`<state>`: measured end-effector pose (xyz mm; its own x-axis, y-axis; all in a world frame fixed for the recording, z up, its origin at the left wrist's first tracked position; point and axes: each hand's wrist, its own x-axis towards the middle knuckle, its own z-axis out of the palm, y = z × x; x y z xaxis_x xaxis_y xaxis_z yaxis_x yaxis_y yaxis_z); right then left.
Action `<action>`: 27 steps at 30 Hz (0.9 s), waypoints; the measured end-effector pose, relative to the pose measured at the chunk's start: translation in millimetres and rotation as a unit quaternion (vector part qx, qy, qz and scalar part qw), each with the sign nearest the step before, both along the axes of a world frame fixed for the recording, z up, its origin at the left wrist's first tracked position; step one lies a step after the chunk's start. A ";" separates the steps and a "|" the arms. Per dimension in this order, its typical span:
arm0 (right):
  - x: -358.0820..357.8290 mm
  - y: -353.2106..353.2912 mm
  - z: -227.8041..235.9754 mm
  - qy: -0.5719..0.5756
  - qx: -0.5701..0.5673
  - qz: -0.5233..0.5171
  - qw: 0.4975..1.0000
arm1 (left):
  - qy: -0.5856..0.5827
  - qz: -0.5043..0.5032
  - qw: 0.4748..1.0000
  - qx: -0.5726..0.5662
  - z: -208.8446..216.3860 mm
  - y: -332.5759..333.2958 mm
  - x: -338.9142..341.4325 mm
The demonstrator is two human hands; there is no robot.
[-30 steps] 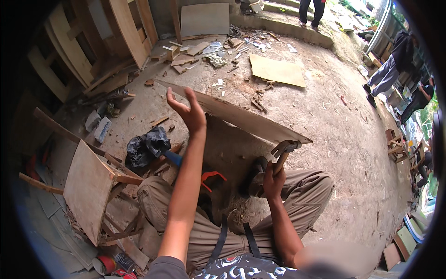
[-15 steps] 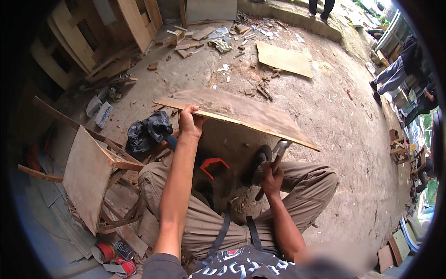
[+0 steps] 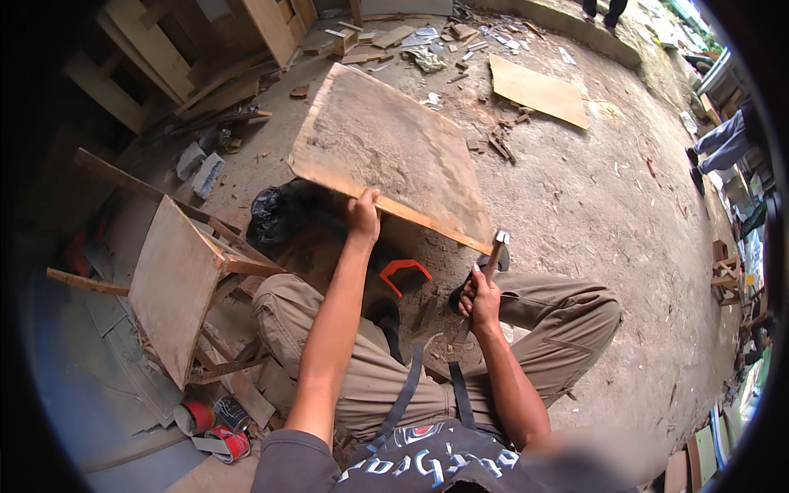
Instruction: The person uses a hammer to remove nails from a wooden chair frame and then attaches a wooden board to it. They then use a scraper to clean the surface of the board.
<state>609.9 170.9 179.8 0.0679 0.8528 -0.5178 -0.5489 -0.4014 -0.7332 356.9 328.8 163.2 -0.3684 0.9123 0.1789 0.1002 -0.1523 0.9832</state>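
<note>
My left hand [image 3: 363, 218] is closed on the near edge of a worn wooden panel [image 3: 394, 148], tilted so that its stained broad face shows. In my right hand [image 3: 480, 300] is a hammer [image 3: 496, 249], gripped by its handle with the metal head up. The hammer head is close to the panel's near right corner; whether they touch I cannot tell. Beneath the panel, between my legs, lies an orange angular thing [image 3: 404, 267], perhaps a saw handle. A black plastic bag [image 3: 267, 215] is partly hidden behind the panel.
To my left stands a wooden chair [image 3: 177, 287], tipped over, with cans [image 3: 226, 444] near it. Grey block pieces [image 3: 207, 175] and wood scraps [image 3: 501, 141] litter the ground. A thin pale board [image 3: 538, 90] lies farther off. Another person's legs [image 3: 719, 148] show at the right.
The panel has tilted up, its far side rising to show more of its broad face. My view has shifted slightly left. Both hands keep their holds.
</note>
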 end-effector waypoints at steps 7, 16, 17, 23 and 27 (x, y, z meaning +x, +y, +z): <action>-10.4 -1.5 3.0 -0.225 0.108 0.011 0.968 | 0.403 -0.072 0.910 0.072 -9.3 -15.0 3.2; -27.4 -16.7 66.1 -0.088 0.164 0.092 0.978 | 0.042 -0.103 0.994 0.012 90.8 -37.8 13.8; -36.2 -16.2 68.5 -0.100 0.177 0.069 0.977 | 0.055 -0.115 0.991 0.025 91.9 -40.3 15.4; -79.8 -18.1 74.8 -0.032 0.319 0.043 0.946 | 0.110 -0.191 0.974 0.056 106.2 -49.9 18.6; -99.9 -6.8 84.8 -0.097 0.269 0.118 0.951 | 0.140 -0.189 0.970 0.056 102.7 -56.3 0.7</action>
<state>510.0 164.1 264.5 -0.1082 0.9941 0.0014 -0.3236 -0.0339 -0.9456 357.6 272.4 266.0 0.0667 0.9418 0.3295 0.2773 -0.3347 0.9006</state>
